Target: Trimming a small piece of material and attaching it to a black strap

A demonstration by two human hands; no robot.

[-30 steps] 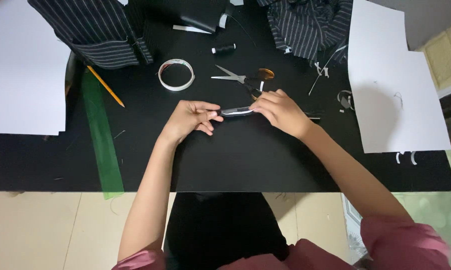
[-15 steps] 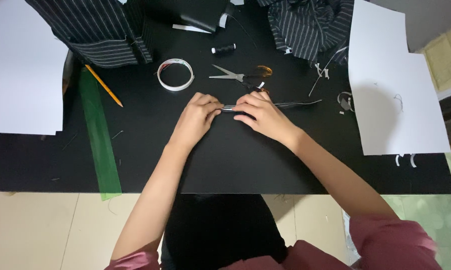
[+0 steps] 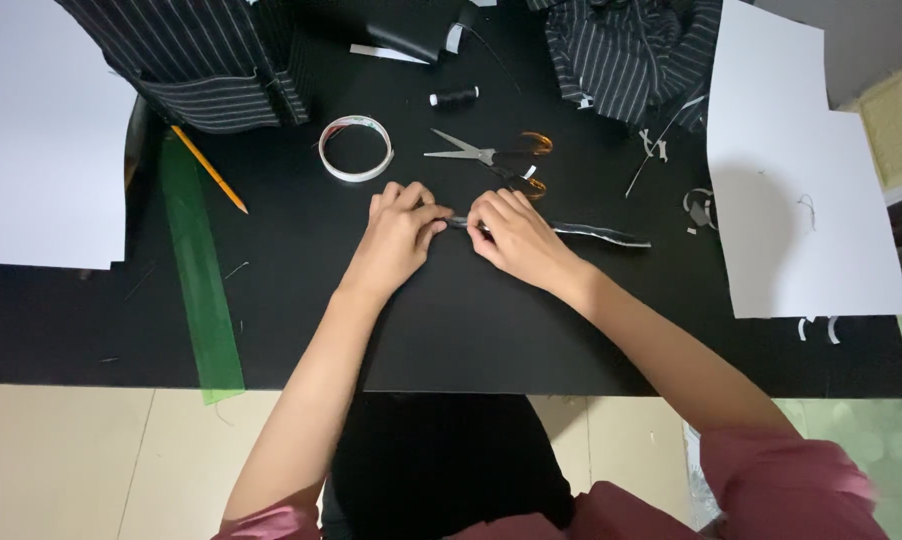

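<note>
Both hands are meeting near the middle of the black worktop. The left hand and the right hand are each pinching a narrow dark strip — its free end is lying flat on the worktop, trailing toward the right edge. Just beyond the right hand, orange-handled scissors are lying flat, and a roll of tape is sitting just beyond the left hand. A green ruler is running along the left side to the near edge, with a yellow pencil beside its far end. Striped cloth is piled at the far edge — white paper is overhanging the right side.
</note>
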